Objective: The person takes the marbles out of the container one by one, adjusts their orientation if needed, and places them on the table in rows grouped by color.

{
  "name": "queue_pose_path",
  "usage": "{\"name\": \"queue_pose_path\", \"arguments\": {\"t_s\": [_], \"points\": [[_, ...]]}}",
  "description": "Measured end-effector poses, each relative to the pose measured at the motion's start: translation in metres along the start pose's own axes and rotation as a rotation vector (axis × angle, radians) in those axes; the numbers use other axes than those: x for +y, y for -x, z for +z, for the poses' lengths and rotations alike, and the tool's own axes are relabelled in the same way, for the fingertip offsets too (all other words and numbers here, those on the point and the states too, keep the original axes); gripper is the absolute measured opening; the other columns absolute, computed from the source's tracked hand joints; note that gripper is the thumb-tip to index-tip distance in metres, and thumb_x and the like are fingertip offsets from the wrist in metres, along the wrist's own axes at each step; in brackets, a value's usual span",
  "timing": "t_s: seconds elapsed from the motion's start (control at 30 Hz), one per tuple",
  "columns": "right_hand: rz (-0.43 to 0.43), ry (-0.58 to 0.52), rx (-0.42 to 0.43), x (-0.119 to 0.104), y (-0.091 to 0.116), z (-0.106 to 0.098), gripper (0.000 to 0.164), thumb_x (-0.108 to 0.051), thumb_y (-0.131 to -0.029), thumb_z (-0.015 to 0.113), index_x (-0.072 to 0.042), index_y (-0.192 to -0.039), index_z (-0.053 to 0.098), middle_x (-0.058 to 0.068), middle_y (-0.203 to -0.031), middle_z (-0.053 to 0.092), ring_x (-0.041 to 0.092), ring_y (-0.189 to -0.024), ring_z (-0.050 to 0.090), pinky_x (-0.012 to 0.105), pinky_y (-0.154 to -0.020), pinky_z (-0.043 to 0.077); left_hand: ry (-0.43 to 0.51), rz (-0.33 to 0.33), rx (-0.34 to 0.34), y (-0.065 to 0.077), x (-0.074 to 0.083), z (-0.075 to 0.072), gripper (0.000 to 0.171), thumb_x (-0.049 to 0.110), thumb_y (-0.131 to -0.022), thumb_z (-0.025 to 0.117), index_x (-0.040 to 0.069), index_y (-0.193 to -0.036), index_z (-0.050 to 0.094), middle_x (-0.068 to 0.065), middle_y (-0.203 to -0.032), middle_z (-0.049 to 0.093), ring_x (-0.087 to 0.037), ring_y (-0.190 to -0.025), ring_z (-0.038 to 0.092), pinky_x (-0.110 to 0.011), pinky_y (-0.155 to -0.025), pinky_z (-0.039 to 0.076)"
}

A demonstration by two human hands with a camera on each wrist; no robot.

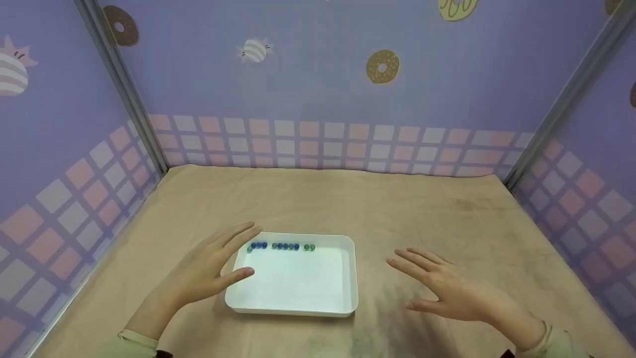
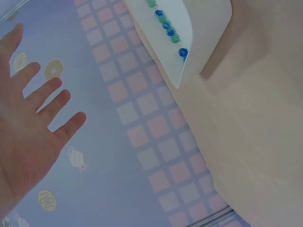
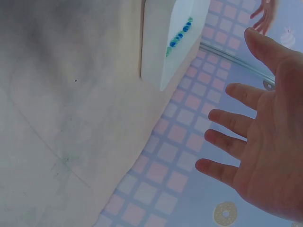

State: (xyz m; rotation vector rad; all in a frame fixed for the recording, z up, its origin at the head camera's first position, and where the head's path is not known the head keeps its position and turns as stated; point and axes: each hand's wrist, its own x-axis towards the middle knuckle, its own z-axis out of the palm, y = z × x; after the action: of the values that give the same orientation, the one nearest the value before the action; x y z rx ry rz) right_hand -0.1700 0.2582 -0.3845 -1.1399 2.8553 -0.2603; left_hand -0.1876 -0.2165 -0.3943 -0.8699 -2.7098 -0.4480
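Observation:
A white rectangular tray (image 1: 293, 283) lies on the cloth-covered table, a little left of the middle in the head view. Blue and green glass marbles (image 1: 285, 246) sit along its far wall in a broken row. My left hand (image 1: 213, 263) hovers at the tray's left side, fingers spread and the fingertips overlapping the tray's far left corner in this view. To the right of the tray, apart from it, my right hand (image 1: 447, 286) is held with straight fingers and thumb spread. Neither hand holds anything; both palms show bare in the left and right wrist views.
Beige cloth (image 1: 422, 209) covers the table. Purple panels (image 1: 318, 74) with doughnut and sweet prints enclose the back and both sides, joined by grey metal posts (image 1: 126, 94) at the back corners. Cloth stretches behind and to the right of the tray.

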Motion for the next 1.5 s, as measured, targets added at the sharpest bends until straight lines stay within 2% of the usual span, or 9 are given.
{"name": "queue_pose_path", "arguments": {"t_s": [0.27,0.5,0.67,0.77,0.9,1.0,1.27,1.5], "points": [[0.004,-0.011,0.004,0.002,-0.003,-0.001,0.074,-0.062,-0.095,0.047,-0.028,-0.157,0.025,0.01,-0.161,0.033,0.037,-0.147,0.032,0.063,-0.109,0.036,0.1,-0.104,0.072,0.002,-0.012,0.002,0.071,0.044,-0.093,0.065,0.023,-0.154,0.034,-0.002,-0.156,0.041,-0.03,-0.143,0.04,-0.055,-0.113,0.036],[0.019,-0.019,-0.007,0.001,-0.005,-0.004,0.074,-0.062,-0.095,0.047,-0.028,-0.158,0.025,0.008,-0.162,0.031,0.036,-0.148,0.031,0.064,-0.109,0.035,0.226,-0.209,0.089,0.011,-0.018,0.01,0.068,0.039,-0.097,0.061,0.021,-0.155,0.032,-0.007,-0.156,0.04,-0.037,-0.143,0.038,-0.066,-0.109,0.034],[0.026,-0.008,-0.026,0.002,-0.007,-0.006,0.074,-0.064,-0.095,0.045,-0.032,-0.158,0.022,0.008,-0.163,0.029,0.036,-0.148,0.031,0.063,-0.11,0.035,0.28,-0.273,0.129,0.021,-0.023,0.021,0.068,0.033,-0.097,0.062,0.014,-0.155,0.033,-0.013,-0.152,0.043,-0.037,-0.134,0.046,-0.062,-0.105,0.04],[0.034,0.001,-0.028,0.002,-0.008,-0.007,0.074,-0.061,-0.095,0.049,-0.032,-0.158,0.022,0.008,-0.163,0.029,0.035,-0.148,0.031,0.062,-0.11,0.036,0.3,-0.307,0.143,0.027,-0.026,0.03,0.067,0.031,-0.097,0.063,0.011,-0.154,0.034,-0.014,-0.15,0.046,-0.035,-0.129,0.05,-0.057,-0.101,0.046],[0.039,0.009,-0.023,0.002,-0.01,-0.008,0.074,-0.056,-0.095,0.053,-0.03,-0.158,0.023,0.008,-0.163,0.028,0.035,-0.148,0.032,0.062,-0.108,0.038,0.337,-0.348,0.146,0.033,-0.028,0.043,0.065,0.03,-0.097,0.061,0.01,-0.153,0.035,-0.016,-0.147,0.049,-0.035,-0.128,0.052,-0.053,-0.099,0.049],[0.033,0.02,-0.023,0.002,-0.011,-0.01,0.074,-0.06,-0.095,0.05,-0.031,-0.158,0.022,0.008,-0.164,0.027,0.035,-0.147,0.033,0.062,-0.106,0.041,0.36,-0.381,0.147,0.036,-0.027,0.05,0.063,0.029,-0.098,0.06,0.008,-0.152,0.036,-0.018,-0.144,0.05,-0.036,-0.126,0.054,-0.053,-0.097,0.05],[0.035,0.023,-0.019,0.001,-0.015,-0.012,0.074,-0.064,-0.096,0.044,-0.03,-0.158,0.023,0.007,-0.165,0.024,0.035,-0.148,0.032,0.064,-0.106,0.039,0.39,-0.486,0.117,0.04,-0.022,0.06,0.054,0.007,-0.098,0.056,-0.002,-0.148,0.038,-0.023,-0.136,0.055,-0.036,-0.115,0.06,-0.046,-0.09,0.055],[0.037,0.015,-0.031,-0.002,-0.017,-0.013,0.074,-0.061,-0.096,0.047,-0.03,-0.158,0.021,0.007,-0.165,0.023,0.035,-0.149,0.03,0.065,-0.108,0.036,0.422,-0.549,0.107,0.041,-0.019,0.07,0.048,0.004,-0.098,0.055,-0.004,-0.143,0.044,-0.023,-0.13,0.059,-0.033,-0.109,0.063,-0.043,-0.089,0.056]]}}
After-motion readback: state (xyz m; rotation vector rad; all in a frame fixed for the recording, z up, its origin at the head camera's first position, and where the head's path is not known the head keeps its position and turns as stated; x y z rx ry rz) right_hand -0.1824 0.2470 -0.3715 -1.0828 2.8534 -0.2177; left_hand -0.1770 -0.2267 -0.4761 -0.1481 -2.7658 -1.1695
